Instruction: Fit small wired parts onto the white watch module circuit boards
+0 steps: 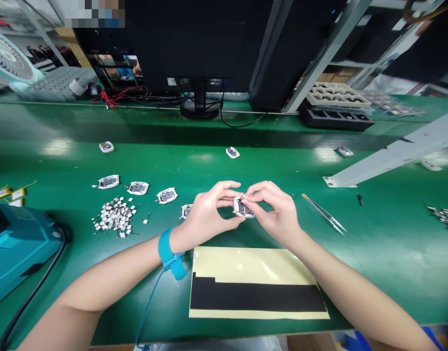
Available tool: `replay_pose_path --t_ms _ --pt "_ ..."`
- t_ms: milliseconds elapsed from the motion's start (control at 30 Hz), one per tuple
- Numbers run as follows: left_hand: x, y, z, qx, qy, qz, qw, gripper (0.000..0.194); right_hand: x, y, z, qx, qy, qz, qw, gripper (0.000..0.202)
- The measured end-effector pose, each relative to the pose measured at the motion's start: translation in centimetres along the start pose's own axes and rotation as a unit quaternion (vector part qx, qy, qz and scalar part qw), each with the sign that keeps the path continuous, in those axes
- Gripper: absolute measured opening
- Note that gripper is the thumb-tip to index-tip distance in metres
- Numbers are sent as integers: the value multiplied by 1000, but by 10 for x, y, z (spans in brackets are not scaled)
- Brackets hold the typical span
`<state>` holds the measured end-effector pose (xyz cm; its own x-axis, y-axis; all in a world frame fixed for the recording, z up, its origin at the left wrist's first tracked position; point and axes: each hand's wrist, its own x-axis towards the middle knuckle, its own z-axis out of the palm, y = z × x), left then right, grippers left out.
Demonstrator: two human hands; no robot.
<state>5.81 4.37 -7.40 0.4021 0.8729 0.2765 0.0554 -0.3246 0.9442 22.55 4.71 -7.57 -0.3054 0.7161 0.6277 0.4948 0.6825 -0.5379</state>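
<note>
Left hand (209,209) holding small white-rimmed rectangular device casing (242,208) between thumb and fingers; right hand (277,209) narrow against it, can't tell if gripping; slim silver tweezers (324,214) nearby.

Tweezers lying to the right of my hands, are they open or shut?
The tweezers are open: their two arms spread apart toward the tips.

R hand (278,209) is covering pt. of held white casing (239,207); frame's L edge is cutting off fan (11,56), teal machine (24,261).
</note>
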Motion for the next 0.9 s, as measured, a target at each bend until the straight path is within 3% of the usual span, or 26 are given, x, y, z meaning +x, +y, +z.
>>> replay_pose_path --t_ms 133,267,467,700,833,900 --pt "-2 -5 3 -11 4 -8 1000 53 -4 -1 -12 -153 -71 -90 981 3" --pt "-3 -8 8 -15 -21 -29 999 52 -7 -2 -21 -271 -105 -124 949 7" --pt "-5 -11 9 -10 -44 -57 997 54 -5 -5 -18 -285 -126 -129 941 18" --pt "-10 -17 4 29 -49 -58 997 56 13 -15 -7 -328 -208 -263 883 25" --pt "-8 -27 -12 77 -45 -58 994 53 27 -5 -1 -287 -263 -313 866 22" --pt "-4 -34 -27 118 -39 -58 991 50 42 7 4 -246 -281 -306 876 23"
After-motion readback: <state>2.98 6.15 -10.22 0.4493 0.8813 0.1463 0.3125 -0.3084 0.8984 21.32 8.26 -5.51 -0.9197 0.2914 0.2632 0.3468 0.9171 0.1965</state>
